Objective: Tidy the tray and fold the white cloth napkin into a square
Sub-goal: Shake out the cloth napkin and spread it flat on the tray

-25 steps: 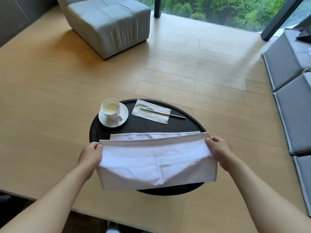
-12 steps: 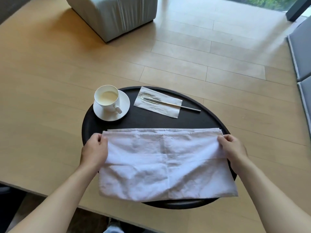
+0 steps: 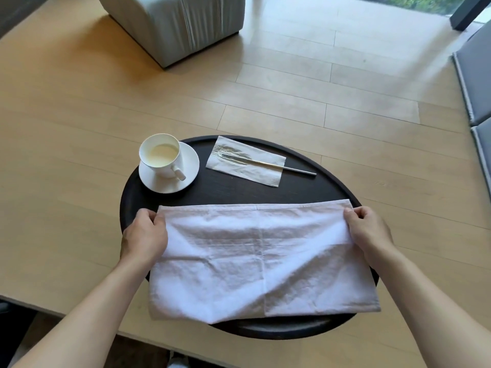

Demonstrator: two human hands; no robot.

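A white cloth napkin [image 3: 255,261] lies folded in half as a wide rectangle over the near part of a round black tray [image 3: 326,181]. Its near edge hangs past the tray rim. My left hand [image 3: 144,235] pinches the napkin's far left corner. My right hand [image 3: 368,229] pinches the far right corner. Both corners are pressed down near the tray surface. On the tray's far left stands a white cup [image 3: 162,155] of pale liquid on a saucer [image 3: 186,179]. A metal utensil [image 3: 281,166] rests on a paper napkin [image 3: 244,166] at the far middle.
The tray sits on a light wooden table [image 3: 66,181] whose near edge runs just below the tray. A grey upholstered seat [image 3: 175,25] stands beyond the table at the upper left. Grey cushions [image 3: 478,75] line the right edge.
The top layer of the cloth was carried forward and laid down so its far edge meets the lower layer. Both hands kept their grip on the corners. The camera tilted down and closer.
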